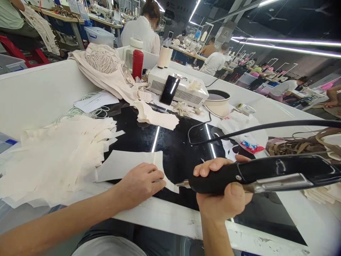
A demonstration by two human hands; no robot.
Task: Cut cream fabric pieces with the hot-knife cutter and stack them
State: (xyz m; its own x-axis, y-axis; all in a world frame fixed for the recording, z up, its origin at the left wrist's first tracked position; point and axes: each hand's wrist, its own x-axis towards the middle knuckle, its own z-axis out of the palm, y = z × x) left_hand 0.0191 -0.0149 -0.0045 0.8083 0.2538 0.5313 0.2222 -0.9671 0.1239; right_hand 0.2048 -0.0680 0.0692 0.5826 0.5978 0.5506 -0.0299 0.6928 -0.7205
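Note:
My left hand [141, 183], fingers bent and pressed together, holds down a white cut fabric piece [128, 161] on the black glossy tabletop [181, 149]. A narrow cream strip [154, 158] runs up the piece beyond the fingers. My right hand [223, 192] is wrapped around the black grip of a handheld welding gun [279, 172]. Its metal tip [183, 184] points left and is at the fabric's lower right corner; whether it touches cannot be made out. Left of my hand lies a thick pile of cream fabric pieces [58, 156].
Behind are a cream fabric piece [157, 115], lace-cupped garments [103, 67], a phone [169, 89] leaning on a vented white box [151, 80], and a red bottle [137, 64]. A black cable [266, 126] crosses at right near a plastic bag [245, 133]. Several people sit beyond the white wall.

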